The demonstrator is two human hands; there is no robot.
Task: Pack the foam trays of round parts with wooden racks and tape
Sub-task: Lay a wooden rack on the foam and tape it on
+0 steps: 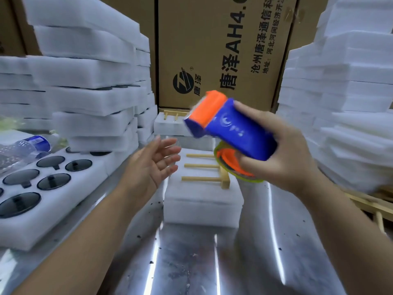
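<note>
Two hands up over the table (pixel 191 262). Your right hand (pixel 282 158) grips the blue-and-orange dispenser (pixel 231 126), fingers curled round its body, above the rack (pixel 204 173) lying on the centre foam block (pixel 202 201). Your left hand (pixel 153 165) hovers just left of the block, fingers spread, holding nothing. Tray (pixel 53 209) of round parts sits far left.

- Bright, even light, probably from overhead; glare streaks on the metal table (pixel 191 262).
- Motion blur smears the tape dispenser (pixel 229 128) and right foam stacks (pixel 350 71).
- Edges bend outward.
</note>
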